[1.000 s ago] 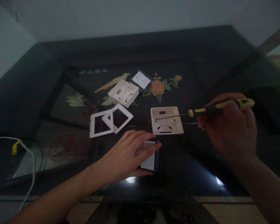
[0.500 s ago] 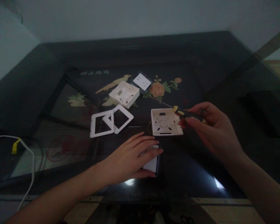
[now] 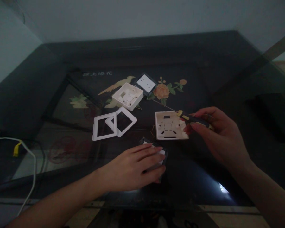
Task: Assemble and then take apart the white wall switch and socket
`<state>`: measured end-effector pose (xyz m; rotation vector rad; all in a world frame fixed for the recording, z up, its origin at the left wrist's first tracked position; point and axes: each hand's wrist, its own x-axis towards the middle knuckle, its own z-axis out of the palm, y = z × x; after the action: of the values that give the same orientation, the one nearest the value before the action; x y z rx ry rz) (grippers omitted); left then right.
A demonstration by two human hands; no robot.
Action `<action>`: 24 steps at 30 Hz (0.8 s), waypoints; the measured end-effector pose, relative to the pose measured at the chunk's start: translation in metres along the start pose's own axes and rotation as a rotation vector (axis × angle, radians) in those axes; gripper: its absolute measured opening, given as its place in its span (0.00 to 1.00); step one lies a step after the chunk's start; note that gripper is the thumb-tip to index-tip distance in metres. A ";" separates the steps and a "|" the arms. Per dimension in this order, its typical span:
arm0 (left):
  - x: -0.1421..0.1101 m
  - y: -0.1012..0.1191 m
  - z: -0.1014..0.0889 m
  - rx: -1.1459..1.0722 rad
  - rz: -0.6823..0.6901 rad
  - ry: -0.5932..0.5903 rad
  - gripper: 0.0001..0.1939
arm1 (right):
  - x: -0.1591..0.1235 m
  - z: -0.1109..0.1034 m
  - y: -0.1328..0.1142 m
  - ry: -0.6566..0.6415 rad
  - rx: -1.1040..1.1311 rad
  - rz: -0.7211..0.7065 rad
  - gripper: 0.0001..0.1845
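Observation:
My left hand [image 3: 135,166] is closed over a white switch module with a dark frame [image 3: 156,148] that lies on the dark glass table [image 3: 204,177] near its front edge. My right hand [image 3: 216,133] grips a black and yellow screwdriver [image 3: 190,117]; its thin shaft points away to the upper left, past the far corner of a white mounting box [image 3: 169,125] that lies open side up just left of that hand. A couple of small screws [image 3: 153,131] lie beside the box.
Two white square frames [image 3: 114,123] overlap at centre left. A second white box [image 3: 127,96] and a switch plate [image 3: 146,83] lie further back on the flower picture. A white cable [image 3: 29,158] with a yellow tag runs down the left edge.
My right hand swung the screwdriver from pointing left across the box to pointing away, and came closer to the box. My left hand closed over the switch module and turned it slightly.

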<state>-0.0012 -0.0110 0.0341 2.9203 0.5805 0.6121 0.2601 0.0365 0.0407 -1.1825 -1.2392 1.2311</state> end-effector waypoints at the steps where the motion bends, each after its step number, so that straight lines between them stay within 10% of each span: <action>1: 0.001 0.000 0.000 -0.011 -0.005 -0.004 0.09 | 0.000 0.000 0.000 -0.003 -0.013 -0.001 0.11; 20: 0.004 -0.001 -0.011 -0.218 -0.063 0.027 0.13 | -0.001 -0.005 0.004 -0.015 -0.120 -0.031 0.12; 24: -0.002 -0.020 -0.026 -0.134 -0.272 0.086 0.13 | -0.001 -0.004 0.002 -0.013 -0.142 -0.057 0.11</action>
<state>-0.0203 0.0075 0.0534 2.6382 0.8909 0.7113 0.2646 0.0359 0.0391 -1.2343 -1.3794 1.1258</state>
